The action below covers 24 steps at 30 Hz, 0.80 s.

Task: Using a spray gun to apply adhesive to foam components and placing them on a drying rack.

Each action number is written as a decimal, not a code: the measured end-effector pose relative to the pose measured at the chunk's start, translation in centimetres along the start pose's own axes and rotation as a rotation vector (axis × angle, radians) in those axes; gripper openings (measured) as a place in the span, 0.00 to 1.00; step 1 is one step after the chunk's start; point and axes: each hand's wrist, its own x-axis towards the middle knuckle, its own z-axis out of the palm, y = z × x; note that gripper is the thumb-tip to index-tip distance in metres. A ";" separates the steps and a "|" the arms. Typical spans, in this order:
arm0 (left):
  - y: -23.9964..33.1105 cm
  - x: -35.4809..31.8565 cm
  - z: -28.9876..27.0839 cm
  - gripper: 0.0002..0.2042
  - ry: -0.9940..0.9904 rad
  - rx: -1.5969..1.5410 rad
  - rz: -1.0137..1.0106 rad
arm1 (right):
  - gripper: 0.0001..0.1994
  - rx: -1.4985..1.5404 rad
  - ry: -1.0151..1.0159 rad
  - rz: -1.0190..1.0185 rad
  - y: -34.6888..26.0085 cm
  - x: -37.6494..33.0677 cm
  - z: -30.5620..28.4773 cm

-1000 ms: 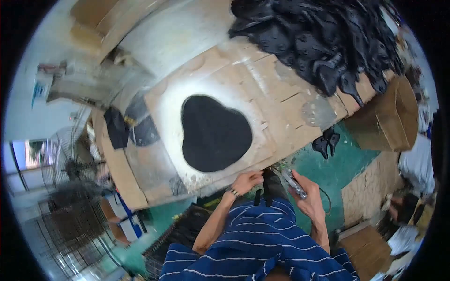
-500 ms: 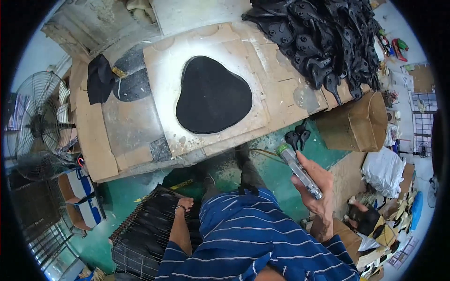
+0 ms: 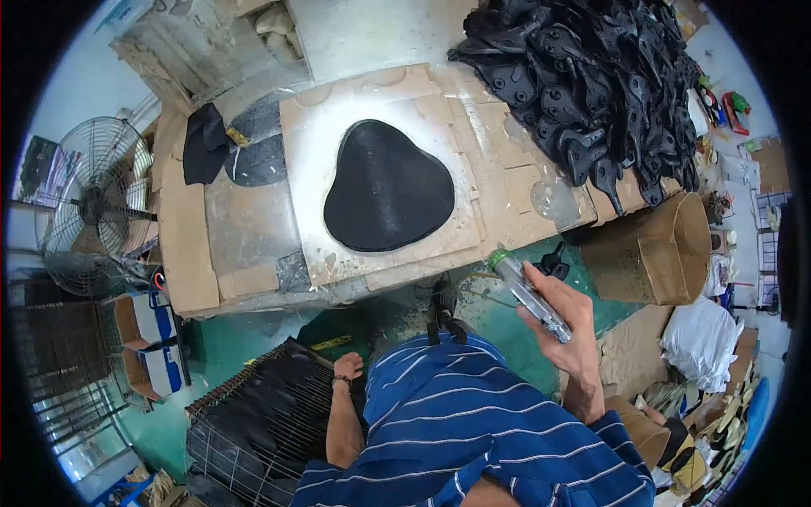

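My right hand (image 3: 568, 317) is wrapped round a silver-grey spray gun (image 3: 528, 291) with a green ring near its tip. The tip points at the table's front edge, to the right of a black rounded-triangle pad (image 3: 389, 186). This pad lies flat on a cardboard sheet (image 3: 460, 160) whitened around it, and a paler streak runs down its middle. My left hand (image 3: 348, 366) hangs low on the left with loose fingers and nothing visible in them. It is beside a wire basket (image 3: 245, 448) of black pieces.
Black moulded pieces (image 3: 583, 93) are heaped at the table's far right. A cardboard box (image 3: 676, 253) stands below them. At the left are a caged fan (image 3: 93, 207) and a folded black cloth (image 3: 205, 144). A black piece (image 3: 553, 262) lies beyond my right hand.
A pale streak has appeared down the pad's middle. My right hand with the spray gun has moved slightly left and toward the table. My left hand has shifted slightly right; the whole view has tilted.
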 end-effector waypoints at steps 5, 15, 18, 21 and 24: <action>0.5 -0.8 0.0 0.10 0.014 -0.071 0.023 | 0.31 -0.073 0.020 0.095 2.0 -2.5 -2.9; -0.6 0.8 -1.1 0.12 0.000 0.018 -0.018 | 0.37 0.024 -0.355 0.100 0.3 -2.9 -2.5; 0.8 0.2 -0.6 0.12 0.018 -0.022 0.019 | 0.38 0.071 -0.384 0.070 0.2 -1.0 -1.0; 1.0 0.6 -1.4 0.11 -0.038 -0.103 0.064 | 0.38 0.019 -0.344 -0.011 0.0 0.6 -0.5; 0.5 0.0 -1.4 0.11 -0.015 -0.130 0.063 | 0.36 -0.016 -0.249 -0.055 0.3 2.1 0.4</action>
